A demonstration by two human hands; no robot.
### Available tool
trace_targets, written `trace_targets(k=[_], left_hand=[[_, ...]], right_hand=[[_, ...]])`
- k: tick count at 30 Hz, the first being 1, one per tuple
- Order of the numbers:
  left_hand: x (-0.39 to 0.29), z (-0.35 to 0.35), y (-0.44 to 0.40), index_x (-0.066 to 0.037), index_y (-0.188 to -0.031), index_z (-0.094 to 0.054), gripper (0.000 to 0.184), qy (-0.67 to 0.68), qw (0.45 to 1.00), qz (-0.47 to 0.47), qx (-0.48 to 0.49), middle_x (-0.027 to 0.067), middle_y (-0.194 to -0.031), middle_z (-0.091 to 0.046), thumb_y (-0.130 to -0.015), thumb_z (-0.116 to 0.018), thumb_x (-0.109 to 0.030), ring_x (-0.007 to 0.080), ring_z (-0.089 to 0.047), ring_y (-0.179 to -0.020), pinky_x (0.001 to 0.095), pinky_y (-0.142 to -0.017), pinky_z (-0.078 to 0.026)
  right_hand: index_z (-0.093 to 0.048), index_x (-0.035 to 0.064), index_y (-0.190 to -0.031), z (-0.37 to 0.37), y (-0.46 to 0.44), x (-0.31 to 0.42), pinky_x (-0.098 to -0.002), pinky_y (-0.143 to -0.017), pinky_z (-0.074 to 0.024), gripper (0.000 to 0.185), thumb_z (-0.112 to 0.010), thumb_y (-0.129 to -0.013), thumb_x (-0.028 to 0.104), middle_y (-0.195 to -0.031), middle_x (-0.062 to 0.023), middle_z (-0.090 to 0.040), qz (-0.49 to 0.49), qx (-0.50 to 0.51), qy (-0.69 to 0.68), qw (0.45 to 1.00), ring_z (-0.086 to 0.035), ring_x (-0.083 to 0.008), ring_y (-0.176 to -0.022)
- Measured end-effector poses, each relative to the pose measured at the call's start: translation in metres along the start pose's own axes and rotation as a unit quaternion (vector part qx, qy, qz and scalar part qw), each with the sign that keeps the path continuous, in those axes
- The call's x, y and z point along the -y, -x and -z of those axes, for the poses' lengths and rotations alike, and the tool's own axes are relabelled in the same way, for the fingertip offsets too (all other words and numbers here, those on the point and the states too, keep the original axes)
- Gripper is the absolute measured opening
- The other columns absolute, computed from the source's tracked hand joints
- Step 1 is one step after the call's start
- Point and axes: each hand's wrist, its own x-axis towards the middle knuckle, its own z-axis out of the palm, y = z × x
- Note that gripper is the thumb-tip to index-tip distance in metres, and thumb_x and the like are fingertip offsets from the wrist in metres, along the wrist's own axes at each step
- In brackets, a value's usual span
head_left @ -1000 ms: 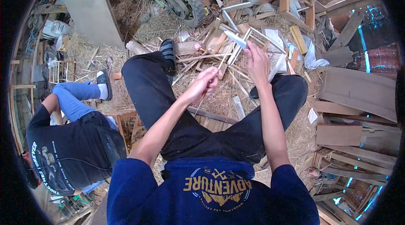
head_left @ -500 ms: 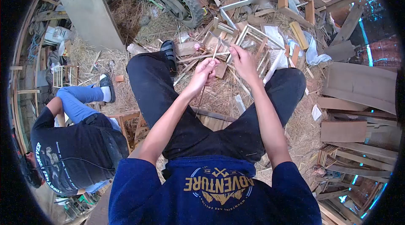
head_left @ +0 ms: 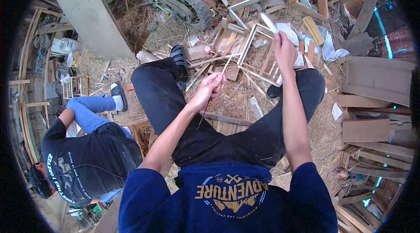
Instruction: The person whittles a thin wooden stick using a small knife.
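Note:
My left hand (head_left: 209, 91) is closed around a thin wooden stick (head_left: 227, 63). One end of the stick points up and away past my fingers, and the other slants down between my thighs. To the right and farther out, my right hand (head_left: 284, 52) grips a knife (head_left: 268, 22), its pale, motion-blurred blade pointing away from me. The handle is hidden inside my fist. Beyond both hands lies a light wooden slatted frame (head_left: 248, 43) on the straw-covered ground, with a square wooden block (head_left: 226, 72) near my left fingertips.
Another person (head_left: 87, 158) sits at the left in a dark shirt. A wheel (head_left: 194, 9) and a leaning board (head_left: 89, 12) are at the far side. Planks (head_left: 365, 130) stack along the right. White cloth (head_left: 331, 49) and wood scraps lie around the frame.
My right hand has swung right and outward with the knife, away from the stick. My left hand keeps hold of the stick, nearly in place.

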Motion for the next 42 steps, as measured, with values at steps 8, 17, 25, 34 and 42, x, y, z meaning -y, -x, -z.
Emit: trace_targets(k=[8,17,25,34,42], left_hand=[[-0.001,0.000,-0.029,-0.015,-0.112,-0.046,0.012,0.040,0.998,-0.009,-0.040,-0.0067,-0.066,-0.034,-0.105,-0.044,-0.026,0.0044,-0.025,-0.048,0.0219,-0.043,-0.020],[0.005,-0.028,-0.029,-0.017,-0.112,-0.047,0.014,-0.007,0.998,0.051,0.041,-0.0045,-0.072,-0.045,-0.105,-0.047,-0.030,0.0037,-0.031,-0.053,0.0205,-0.046,-0.021],[0.020,-0.015,-0.046,-0.007,-0.111,-0.063,0.020,-0.173,0.973,-0.134,-0.065,-0.0003,-0.084,-0.063,-0.096,-0.068,-0.019,0.0035,-0.054,-0.069,0.0199,-0.057,-0.041],[0.004,-0.012,-0.042,-0.004,-0.102,-0.073,0.018,-0.472,0.816,-0.275,-0.189,0.0072,-0.093,-0.072,-0.088,-0.073,-0.015,0.0179,-0.065,-0.090,0.0321,-0.080,-0.049],[-0.036,-0.016,-0.034,-0.010,-0.113,-0.072,0.030,-0.604,0.580,-0.416,-0.354,0.0187,-0.140,-0.050,-0.083,-0.077,-0.014,0.0337,-0.045,-0.130,0.0433,-0.107,-0.036]], right_hand=[[-0.062,0.0123,-0.125,0.015,0.061,0.049,-0.0367,-0.069,-0.0513,0.042,-0.067,-0.094,0.040,-0.085,-0.0116,-0.068,0.025,0.169,-0.164,0.972,-0.067,-0.0239,-0.073],[-0.063,0.0014,-0.118,-0.005,0.043,0.048,-0.0246,-0.059,-0.0408,0.036,-0.073,-0.091,0.023,-0.078,0.0015,-0.060,-0.047,0.155,-0.247,0.956,-0.046,-0.0059,-0.065],[-0.065,0.0037,-0.115,-0.006,0.031,0.038,-0.0208,-0.057,-0.0338,0.024,-0.068,-0.094,0.016,-0.085,0.0057,-0.060,-0.094,0.142,-0.369,0.914,-0.038,-0.0014,-0.064],[-0.065,0.0059,-0.118,0.009,0.034,0.017,-0.0232,-0.071,-0.0447,0.025,-0.067,-0.095,0.014,-0.102,0.0009,-0.065,-0.111,0.250,-0.392,0.878,-0.053,-0.0056,-0.078],[-0.046,0.0094,-0.143,0.036,0.059,0.049,-0.0221,-0.058,-0.0392,0.052,-0.067,-0.096,0.019,-0.081,0.0037,-0.057,-0.179,0.493,-0.404,0.749,-0.049,-0.0050,-0.068]])
